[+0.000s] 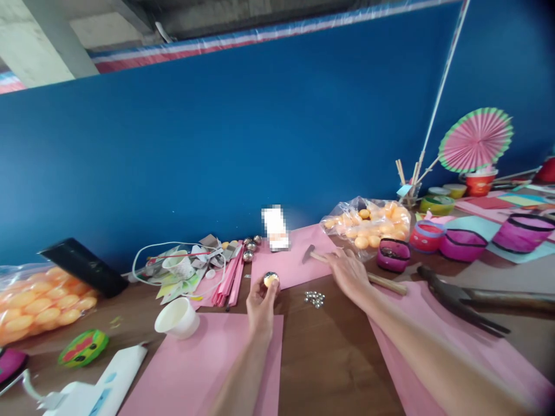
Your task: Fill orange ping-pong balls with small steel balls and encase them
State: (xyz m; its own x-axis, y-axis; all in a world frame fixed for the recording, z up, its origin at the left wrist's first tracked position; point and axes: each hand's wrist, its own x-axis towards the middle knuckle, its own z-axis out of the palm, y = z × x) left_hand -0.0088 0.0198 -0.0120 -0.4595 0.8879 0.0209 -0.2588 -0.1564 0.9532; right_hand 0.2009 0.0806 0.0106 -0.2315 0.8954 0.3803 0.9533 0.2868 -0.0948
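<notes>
Between the fingertips of my left hand (261, 300) is a small round ball (271, 278), shiny metallic on top and pale orange below. My right hand (348, 271) is wrapped round the wooden handle of a small hammer (309, 253), whose dark head points left over a pink sheet (297, 257). On the brown table between my hands lies a small cluster of silvery beads (314, 299). Several metallic balls (248, 255) sit beside the sheet's left edge. A white cup (177, 318) stands left of my left hand, at the corner of another pink sheet (195, 364).
A bag of orange balls (368, 222) lies behind my right hand, with purple pouches (463, 244) to its right. A large dark tool (459, 300) rests beside my right forearm. Paper scraps (191, 266) and another bag of orange balls (43, 300) are at left.
</notes>
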